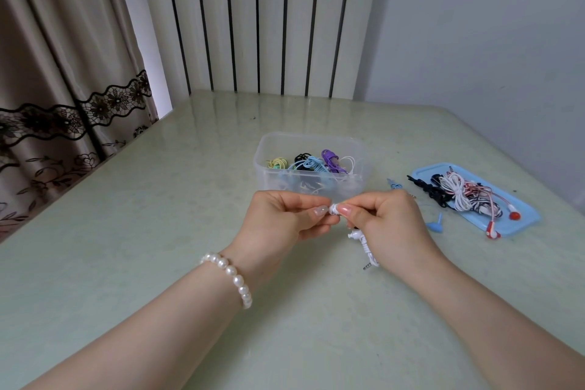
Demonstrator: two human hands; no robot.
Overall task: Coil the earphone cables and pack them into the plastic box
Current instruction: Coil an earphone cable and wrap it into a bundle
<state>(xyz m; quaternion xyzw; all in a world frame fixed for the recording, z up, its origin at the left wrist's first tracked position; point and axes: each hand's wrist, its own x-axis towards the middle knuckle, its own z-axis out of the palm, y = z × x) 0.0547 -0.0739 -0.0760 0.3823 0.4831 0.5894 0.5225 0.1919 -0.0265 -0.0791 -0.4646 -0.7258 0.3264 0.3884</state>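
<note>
Both hands raised above the worktop, just in front of the plastic box. Left hand with its grip pinched on one end of a small white earphone cable, thumb and forefinger curled around the bundle. Right hand with its grip closed on the same bundle from the other side, thumbnail pressed against the white coil. Loose tail of that cable dangling below the right palm, metal plug pointing down toward the worktop. Pearl bracelet worn on the left wrist.

No brand, label or readable writing seen anywhere.

Beyond the hands, the clear box open, holding coiled cables: yellow-green, black, light blue and purple, plus a white loop near its right wall. To the right, a pale blue lid lying flat, carrying uncoiled earphones: a white cable, a black one, and a red-and-white pair with its buds near the lid's front edge. Between box and lid, two small blue clips on the worktop. Behind, a white ribbed radiator against the wall, and a beige curtain with dark lace trim to the left.
</note>
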